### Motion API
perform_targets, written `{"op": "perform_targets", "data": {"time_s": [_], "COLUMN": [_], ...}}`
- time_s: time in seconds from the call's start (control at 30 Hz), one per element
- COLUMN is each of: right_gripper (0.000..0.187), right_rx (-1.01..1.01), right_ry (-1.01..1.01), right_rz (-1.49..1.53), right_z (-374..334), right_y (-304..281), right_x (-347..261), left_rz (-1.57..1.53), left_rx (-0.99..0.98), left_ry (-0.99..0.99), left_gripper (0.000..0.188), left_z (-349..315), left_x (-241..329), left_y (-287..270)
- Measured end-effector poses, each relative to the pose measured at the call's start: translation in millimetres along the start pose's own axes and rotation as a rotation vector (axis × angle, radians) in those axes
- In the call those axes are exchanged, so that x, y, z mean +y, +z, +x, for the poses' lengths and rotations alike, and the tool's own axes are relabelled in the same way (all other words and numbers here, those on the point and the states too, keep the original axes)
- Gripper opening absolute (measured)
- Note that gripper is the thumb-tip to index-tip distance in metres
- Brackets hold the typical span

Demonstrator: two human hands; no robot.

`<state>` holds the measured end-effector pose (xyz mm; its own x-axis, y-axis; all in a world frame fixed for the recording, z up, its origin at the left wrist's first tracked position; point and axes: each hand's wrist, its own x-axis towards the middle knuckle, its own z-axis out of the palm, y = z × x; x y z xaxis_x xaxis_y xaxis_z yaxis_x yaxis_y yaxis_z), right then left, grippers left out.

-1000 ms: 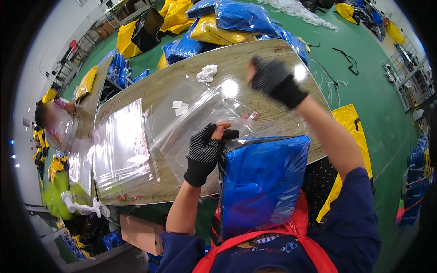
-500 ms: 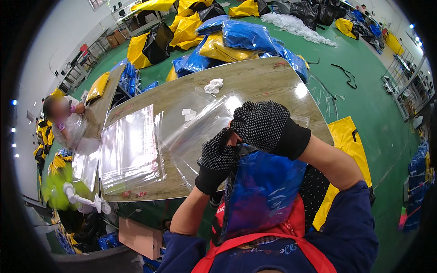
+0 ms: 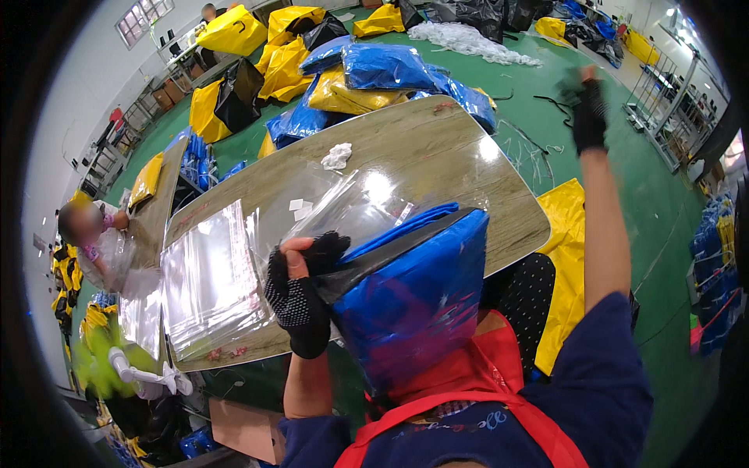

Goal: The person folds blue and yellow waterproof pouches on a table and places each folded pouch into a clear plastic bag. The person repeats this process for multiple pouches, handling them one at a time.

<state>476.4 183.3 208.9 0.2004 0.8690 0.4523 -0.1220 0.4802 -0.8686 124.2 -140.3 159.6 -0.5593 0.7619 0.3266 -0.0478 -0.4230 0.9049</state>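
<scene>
My left hand (image 3: 303, 292), in a black glove with white grip dots, is closed on the upper left corner of a folded blue package in a clear plastic bag (image 3: 413, 288). A black strip runs along the package's top edge, and its lower end rests against my red apron. Out to the right, well away from the package, my right hand (image 3: 585, 109) is raised at arm's length above the floor. Motion smears its fingers, so I cannot make out their pose. Clear plastic bags (image 3: 214, 277) lie stacked on the wooden table (image 3: 437, 140) beyond my left hand.
Small white paper pieces (image 3: 299, 209) and a crumpled white wad (image 3: 337, 157) lie on the table. Behind it are piled blue packages (image 3: 386, 66) and yellow bags. A yellow sheet (image 3: 566, 218) hangs by my right side. At the left, a person (image 3: 101, 230) handles clear plastic.
My right hand has left the package's top and swung far out to the right. The package has tilted and turned, showing its open top edge, while my left hand keeps hold of its corner.
</scene>
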Motion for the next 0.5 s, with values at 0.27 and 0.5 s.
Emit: {"op": "perform_targets", "data": {"time_s": [0.27, 0.5], "right_gripper": [0.038, 0.038], "right_rx": [-0.847, -0.662], "right_ry": [0.515, 0.694], "right_rz": [-0.069, 0.233], "right_z": [-170, -185], "right_y": [82, 80], "right_x": [-30, -40], "left_rz": [0.156, 0.417], "left_rx": [-0.019, -0.099], "left_ry": [-0.15, -0.255], "left_gripper": [0.032, 0.029], "left_z": [33, 49], "left_x": [-7, 35], "left_y": [-35, -40]}}
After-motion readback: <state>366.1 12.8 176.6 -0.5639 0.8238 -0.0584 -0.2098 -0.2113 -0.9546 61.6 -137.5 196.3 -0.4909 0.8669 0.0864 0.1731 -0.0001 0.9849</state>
